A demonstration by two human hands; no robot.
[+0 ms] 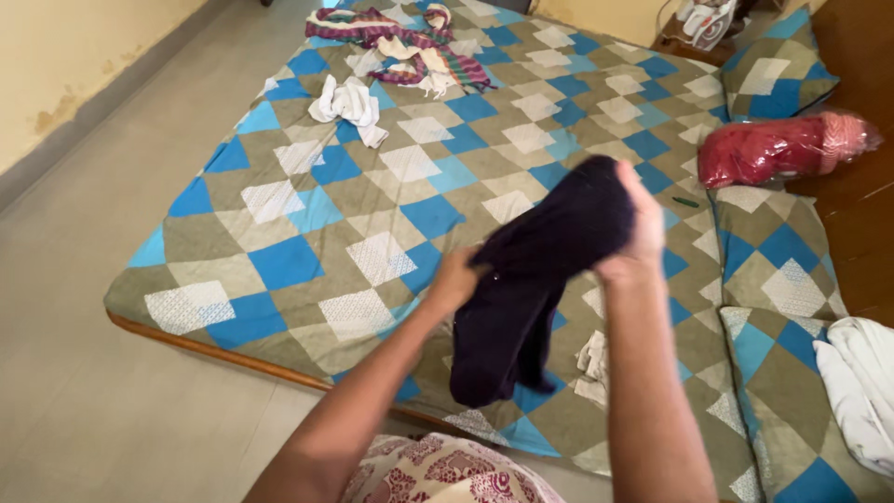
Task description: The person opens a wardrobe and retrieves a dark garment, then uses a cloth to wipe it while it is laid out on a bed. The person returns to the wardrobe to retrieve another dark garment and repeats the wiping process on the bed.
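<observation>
White cloth crumpled nr far-left part of bed; striped cloth at far edge. Left hand fingers closed into lower fold of dark garment, held up over near edge of bed. Right hand fingers pressed together, gripping garment's top. Step, prob.: mid-fold or shake-out. Next move needs edges aligned, both grips kept. Red bundle in plastic by pillows, far-right corner.

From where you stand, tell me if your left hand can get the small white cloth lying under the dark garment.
Probably not right away: the left hand is gripping the dark garment, which hangs over the small white cloth. The cloth lies close on the bedspread, so freeing that hand should do it.
</observation>
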